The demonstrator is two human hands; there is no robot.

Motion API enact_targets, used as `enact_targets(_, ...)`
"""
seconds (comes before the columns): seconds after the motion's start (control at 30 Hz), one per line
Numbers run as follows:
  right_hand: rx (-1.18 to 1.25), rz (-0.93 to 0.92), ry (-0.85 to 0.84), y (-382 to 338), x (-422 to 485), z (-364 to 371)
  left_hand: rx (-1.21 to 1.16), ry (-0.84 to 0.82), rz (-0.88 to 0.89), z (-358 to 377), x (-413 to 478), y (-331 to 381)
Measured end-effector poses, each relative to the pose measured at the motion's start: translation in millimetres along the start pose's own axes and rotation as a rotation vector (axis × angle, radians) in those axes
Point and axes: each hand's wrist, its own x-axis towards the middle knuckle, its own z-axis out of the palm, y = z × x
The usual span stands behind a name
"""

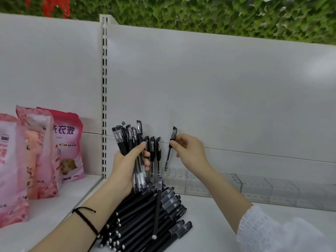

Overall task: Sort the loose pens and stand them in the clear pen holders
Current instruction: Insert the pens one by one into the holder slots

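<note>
- Pink pouches (36, 157) stand at the far left of the white shelf (209, 224), upright, well apart from the pens.
- A slotted upright post (104, 99) rises behind them against the back panel.
- The left hand (127, 166), with a black cord bracelet (85, 219) on its wrist, has its fingers curled round a bundle of clear-barrelled pens (127, 140); their long axes run near vertical, black caps up, fanning a little to the left.
- Below that hand a heap of black pens (145, 215) lies flat on the shelf; most run diagonally, silver ends lower left and capped ends upper right; one lies on top of the heap, nearly straight away from the camera.
- Three standing pens (152, 151) are upright, caps up, at the left end of the clear pen holders (200, 182).
- The right hand (189, 151), in a white sleeve (272, 231), pinches a single pen (171, 146) below its cap between thumb and fingertips, the other fingers loosely curled; the pen is near upright, cap up and leaning slightly right, tip down at the holder's left end.
- The holders stretch rightward along the shelf's back.
</note>
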Motion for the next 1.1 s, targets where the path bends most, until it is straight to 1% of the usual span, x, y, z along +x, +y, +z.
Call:
enact_targets(0.13,0.029,-0.007,0.058,0,0,-1,-0.004,0.034,0.053,-3,3,4)
enact_targets(0.37,-0.055,0.011,0.038,5,2,1,-0.075,0.036,-0.039,-2,1,3)
enact_targets(0.5,-0.252,0.028,-0.049,12,-2,9,-0.08,0.047,-0.071,4,-1,4)
enact_targets(0.63,-0.287,0.056,-0.028,9,-2,15,-0.093,0.023,-0.087,3,-3,7)
enact_targets(0.7,-0.326,0.047,-0.046,7,-2,16,-0.061,0.016,-0.085,1,-2,7)
enact_targets(0.8,-0.473,0.026,-0.087,5,-1,18,-0.006,0.025,-0.078,1,-1,8)
enact_targets(0.9,-0.572,0.064,-0.124,5,0,17,0.038,0.019,-0.062,-1,-2,9)
enact_targets(1.0,-0.578,0.083,-0.151,6,-1,11,0.049,0.015,-0.062,-2,-1,8)
enact_targets(1.07,-0.481,0.064,-0.105,2,1,4,0.039,0.012,-0.064,-2,-1,7)
enact_targets(1.1,-0.384,0.05,-0.088,-3,1,1,0.033,0.008,-0.067,-2,0,6)
